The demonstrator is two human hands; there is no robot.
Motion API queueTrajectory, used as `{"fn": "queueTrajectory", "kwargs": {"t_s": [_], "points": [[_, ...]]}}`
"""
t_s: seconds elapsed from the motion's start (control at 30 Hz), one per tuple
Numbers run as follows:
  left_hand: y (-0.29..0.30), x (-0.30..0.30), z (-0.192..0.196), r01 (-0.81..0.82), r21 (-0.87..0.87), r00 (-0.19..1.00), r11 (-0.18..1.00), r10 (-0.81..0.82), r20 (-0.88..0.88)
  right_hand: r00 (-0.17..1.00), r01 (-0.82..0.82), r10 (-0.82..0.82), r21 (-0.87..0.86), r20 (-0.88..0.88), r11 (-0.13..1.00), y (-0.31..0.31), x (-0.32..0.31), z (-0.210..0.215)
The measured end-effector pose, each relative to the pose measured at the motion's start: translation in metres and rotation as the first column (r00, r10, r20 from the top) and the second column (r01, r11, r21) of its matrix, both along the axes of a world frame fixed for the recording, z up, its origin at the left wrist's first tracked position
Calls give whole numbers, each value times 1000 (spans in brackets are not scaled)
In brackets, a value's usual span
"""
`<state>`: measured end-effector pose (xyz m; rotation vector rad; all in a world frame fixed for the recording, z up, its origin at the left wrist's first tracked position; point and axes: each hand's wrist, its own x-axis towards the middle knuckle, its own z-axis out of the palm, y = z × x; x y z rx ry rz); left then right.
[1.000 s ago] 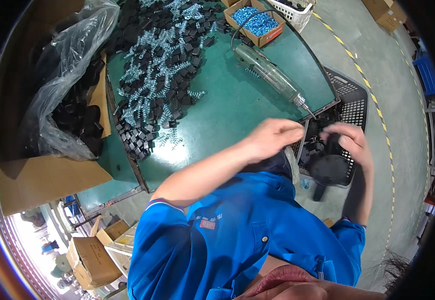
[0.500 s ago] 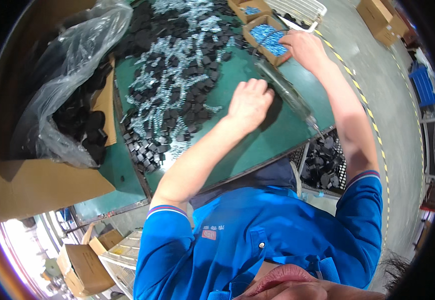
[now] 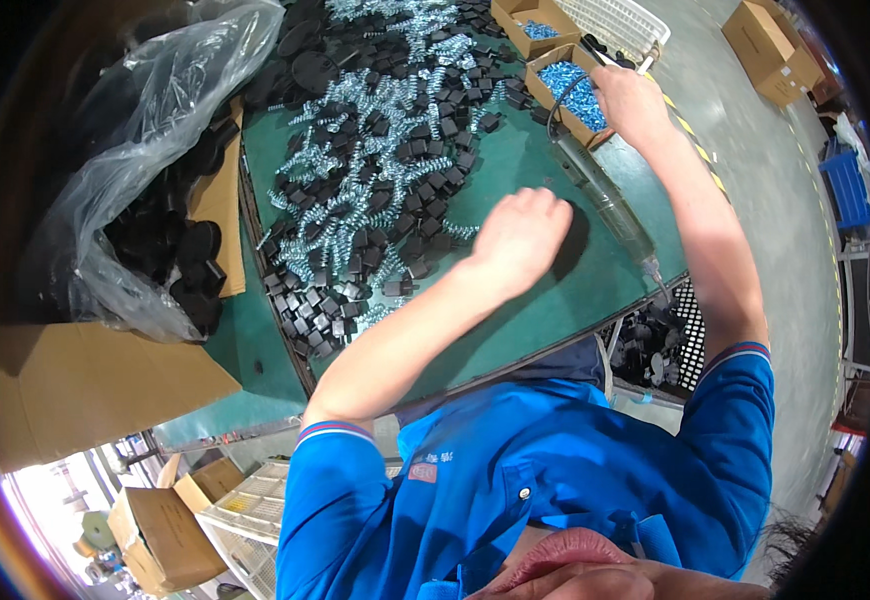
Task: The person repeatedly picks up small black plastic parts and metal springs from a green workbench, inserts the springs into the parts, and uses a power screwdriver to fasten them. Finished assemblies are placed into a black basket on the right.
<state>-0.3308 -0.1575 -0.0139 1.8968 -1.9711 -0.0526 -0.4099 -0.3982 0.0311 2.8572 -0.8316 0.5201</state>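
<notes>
My left hand [image 3: 525,240] is closed just above the green tabletop [image 3: 495,325], its fingers curled under; whatever they hold is hidden. My right hand [image 3: 632,105] reaches to the far right, its bent fingers at the rim of a small cardboard box [image 3: 595,135] of small shiny blue pieces [image 3: 572,92]. Its fingertips are partly hidden, so I cannot make out anything in them. Between the hands a dark green, tube-shaped power screwdriver [image 3: 605,205] lies on the table, bit toward me, a cable at its far end. Silver coil springs [image 3: 340,225] and black blocks [image 3: 325,305] spread left of my left hand.
A second small box [image 3: 535,30] and a white basket [image 3: 620,22] stand at the back. Black parts fill a basket [image 3: 690,330] below the table's front edge. At left, clear plastic [image 3: 145,130] drapes over a large carton [image 3: 95,385] of black pieces. Yellow-black tape marks the floor.
The whole scene has shifted right and down in the view. Both hands keep nearly the same places relative to the table and the box of blue pieces.
</notes>
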Motion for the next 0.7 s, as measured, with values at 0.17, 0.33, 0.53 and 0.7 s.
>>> {"fn": "queueTrajectory", "kwargs": {"t_s": [0.17,0.33,0.53,0.7], "points": [[-57,81,0,-426,-100,897,899,406,-176,910,-213,-76,614,408,760,4,-35,6],[-82,105,-11,-251,-174,895,952,297,332,880,-363,-95,787,466,498,59,-112,21],[-37,63,3,27,-86,999,996,-25,23,905,-274,-114,766,410,582,112,-252,-28],[-55,-12,28,100,-371,923,923,-225,-311,957,-112,-150,793,249,599,146,-274,-58]]}}
